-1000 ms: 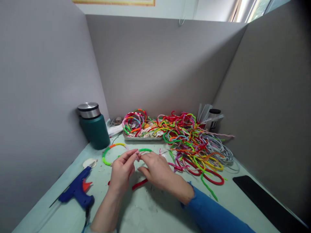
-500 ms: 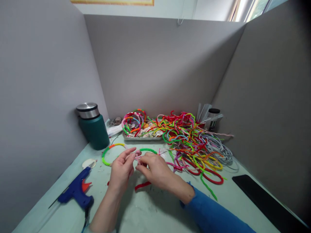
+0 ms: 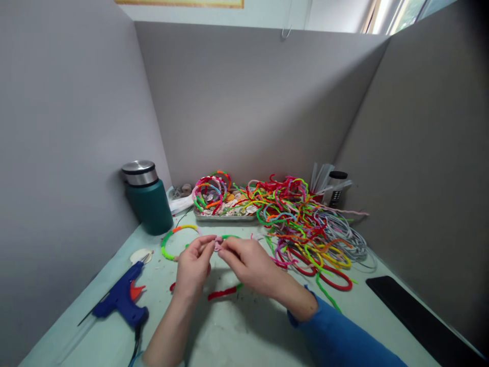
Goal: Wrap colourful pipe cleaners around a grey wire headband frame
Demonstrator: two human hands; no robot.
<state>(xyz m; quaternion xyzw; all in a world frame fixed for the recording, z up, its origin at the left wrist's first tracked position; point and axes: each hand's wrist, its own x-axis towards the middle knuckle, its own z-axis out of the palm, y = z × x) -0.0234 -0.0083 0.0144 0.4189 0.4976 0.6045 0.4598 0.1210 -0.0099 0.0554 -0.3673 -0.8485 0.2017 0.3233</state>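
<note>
My left hand (image 3: 195,262) pinches a pale pink pipe cleaner (image 3: 217,245) between thumb and fingers, over the middle of the table. Close on its right, my right hand (image 3: 246,262) grips the same pink piece with thumb and forefinger. A green pipe cleaner (image 3: 230,236) shows just behind the fingers; whether it joins the pink one is hidden. Below the hands lies a red pipe cleaner piece (image 3: 222,293) with a green end. Left of my left hand rests a multicoloured pipe cleaner ring (image 3: 165,244), partly covered by that hand.
A blue glue gun (image 3: 121,300) lies at left, its tip by a white disc (image 3: 141,256). Behind it stands a green bottle (image 3: 152,206). A metal tray (image 3: 225,218) holds rings and small pieces. Tangled pipe cleaners (image 3: 290,214) fill the back right; a black slab (image 3: 412,311) lies right.
My right hand has shifted slightly right and up, its fingers now nearer the top of the pink piece. More of the red piece and its green end shows beneath.
</note>
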